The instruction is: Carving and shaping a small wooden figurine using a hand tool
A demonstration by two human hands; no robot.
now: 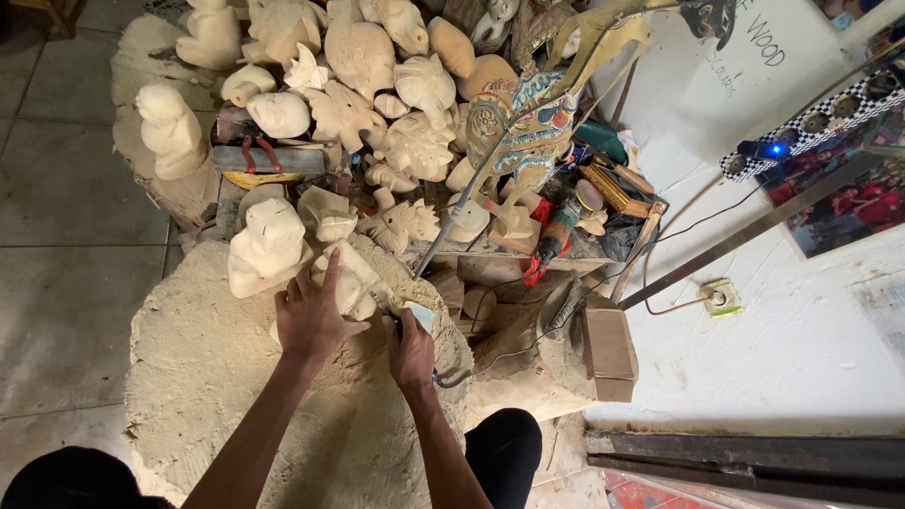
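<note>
My left hand (309,316) presses on a pale carved wooden piece (351,276) that rests on a big round wood block (207,377) dusted with sawdust. My right hand (412,351) grips a small corded power tool (415,316) whose tip meets the right side of the carving. The tool's dark cable (490,358) trails off to the right. Another unfinished carving (269,247) stands just left of my left hand.
A heap of unpainted wooden carvings (349,85) fills the back. A painted carved figure (523,123), hand tools and a red-handled tool (551,240) lie at the right. A wall socket (718,298) sits on the white wall. A cardboard box (608,351) stands nearby.
</note>
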